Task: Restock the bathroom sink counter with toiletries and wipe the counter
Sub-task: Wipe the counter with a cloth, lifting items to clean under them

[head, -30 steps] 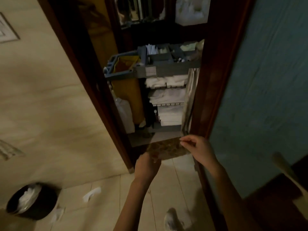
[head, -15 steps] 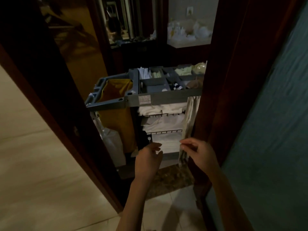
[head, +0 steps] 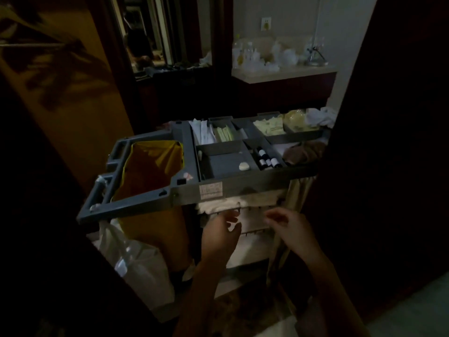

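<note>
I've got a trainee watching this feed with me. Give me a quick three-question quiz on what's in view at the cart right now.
1. True or false: the yellow bag hangs at the right end of the cart.
2. The small dark bottles lie in: A the top tray; B a bucket; C a drawer.
3. What do the left hand and right hand hold?
Key: 1 false; 2 A; 3 nothing.

Matt grey plastic cart (head: 184, 190), yellow cloth bag (head: 150, 171), folded white cloth towels (head: 252, 203), glossy clear plastic bag (head: 136, 261).
</note>
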Motion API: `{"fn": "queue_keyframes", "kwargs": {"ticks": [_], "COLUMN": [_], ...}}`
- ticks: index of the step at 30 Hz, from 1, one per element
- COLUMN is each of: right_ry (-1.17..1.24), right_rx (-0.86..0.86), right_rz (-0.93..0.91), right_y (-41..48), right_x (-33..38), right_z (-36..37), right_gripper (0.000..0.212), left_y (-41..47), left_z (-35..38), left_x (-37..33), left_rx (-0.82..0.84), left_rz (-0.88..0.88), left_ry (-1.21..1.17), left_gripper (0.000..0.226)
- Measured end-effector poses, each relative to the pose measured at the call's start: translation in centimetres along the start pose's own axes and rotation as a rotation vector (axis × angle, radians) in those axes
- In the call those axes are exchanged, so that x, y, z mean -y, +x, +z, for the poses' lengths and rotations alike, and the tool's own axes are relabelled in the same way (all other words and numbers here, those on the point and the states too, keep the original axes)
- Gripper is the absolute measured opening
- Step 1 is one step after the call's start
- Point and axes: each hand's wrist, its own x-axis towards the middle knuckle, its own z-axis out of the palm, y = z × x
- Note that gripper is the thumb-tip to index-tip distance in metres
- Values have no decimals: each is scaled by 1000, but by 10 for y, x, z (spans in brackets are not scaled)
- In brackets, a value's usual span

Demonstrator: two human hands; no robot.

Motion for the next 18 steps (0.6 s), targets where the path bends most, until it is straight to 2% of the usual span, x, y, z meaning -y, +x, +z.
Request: {"fn": "queue_keyframes", "kwargs": {"ticks": [6,11,18], "right_ry": [60,100,152], "right_rx": [-81,-173,-306], "right_rz": [46,144,243], "right_y": [80,105,141], "right_x": [8,-1,-21], "right_z": [13,7,-12], "right_gripper": [12,10,18], "left_y": [96,149,205], "left_z": [-4,19,58], "left_x": [12,6,-3], "left_rx": [73,184,303], "left_rz": [95,206,242], "left_ry": [6,-10,-82], "left_gripper": [25,27,27]}}
